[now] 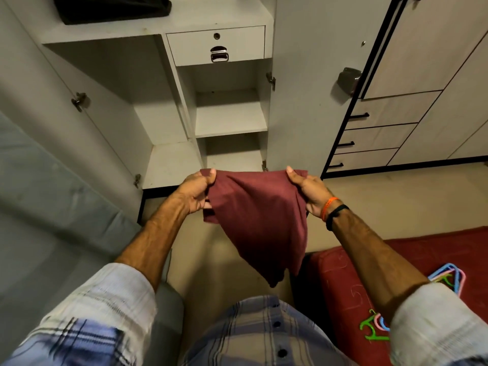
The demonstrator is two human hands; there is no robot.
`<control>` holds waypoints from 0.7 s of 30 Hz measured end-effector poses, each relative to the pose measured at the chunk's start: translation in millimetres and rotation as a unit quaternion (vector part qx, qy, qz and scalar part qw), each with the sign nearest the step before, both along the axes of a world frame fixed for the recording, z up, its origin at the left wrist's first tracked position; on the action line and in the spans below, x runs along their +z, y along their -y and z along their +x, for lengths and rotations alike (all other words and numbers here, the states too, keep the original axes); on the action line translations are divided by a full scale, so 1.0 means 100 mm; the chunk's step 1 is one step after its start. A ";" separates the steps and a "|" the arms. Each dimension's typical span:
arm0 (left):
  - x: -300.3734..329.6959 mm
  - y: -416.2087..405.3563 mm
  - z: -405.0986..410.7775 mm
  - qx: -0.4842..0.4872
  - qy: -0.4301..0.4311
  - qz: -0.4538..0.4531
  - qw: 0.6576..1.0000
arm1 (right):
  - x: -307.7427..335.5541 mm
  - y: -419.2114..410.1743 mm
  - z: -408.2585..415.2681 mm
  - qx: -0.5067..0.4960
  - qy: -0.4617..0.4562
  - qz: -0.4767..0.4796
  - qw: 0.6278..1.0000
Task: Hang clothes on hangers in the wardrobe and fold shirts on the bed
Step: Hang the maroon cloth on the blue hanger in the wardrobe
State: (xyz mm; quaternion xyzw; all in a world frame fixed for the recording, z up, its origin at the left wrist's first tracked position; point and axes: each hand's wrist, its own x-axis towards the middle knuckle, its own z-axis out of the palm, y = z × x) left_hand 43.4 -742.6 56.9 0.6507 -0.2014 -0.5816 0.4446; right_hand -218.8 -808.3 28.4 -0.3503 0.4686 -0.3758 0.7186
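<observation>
A maroon shirt [260,220] hangs in the air in front of me, stretched between both hands and drooping to a point below. My left hand [196,192] grips its left upper corner, thumb on top. My right hand [307,192] grips the right upper corner the same way. The open wardrobe [229,112] stands straight ahead with bare shelves and a shut drawer. Coloured plastic hangers [449,280] lie on the red bed [422,249] at lower right, partly hidden by my right arm.
A grey-blue mattress or cushion [52,207] fills the left side. The wardrobe's open door [309,88] stands to the right of the shelves, with a drawer unit [383,133] beyond it. A black bag [113,7] sits on the top shelf.
</observation>
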 end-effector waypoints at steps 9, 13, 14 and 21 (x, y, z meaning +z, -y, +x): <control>0.26 -0.03 0.12 -0.013 -0.118 -0.070 0.990 | 0.20 0.05 -0.18 0.041 0.077 0.001 0.996; 0.23 -0.14 0.11 -0.105 -0.077 -0.021 0.991 | 0.16 0.07 -0.19 0.111 -0.002 0.007 0.994; 0.17 -0.17 0.10 -0.127 -0.044 -0.007 0.991 | 0.11 0.05 -0.19 0.136 -0.057 0.007 0.989; 0.06 -0.15 0.06 -0.025 -0.135 -0.083 0.987 | 0.07 -0.02 -0.23 0.118 0.010 0.016 0.993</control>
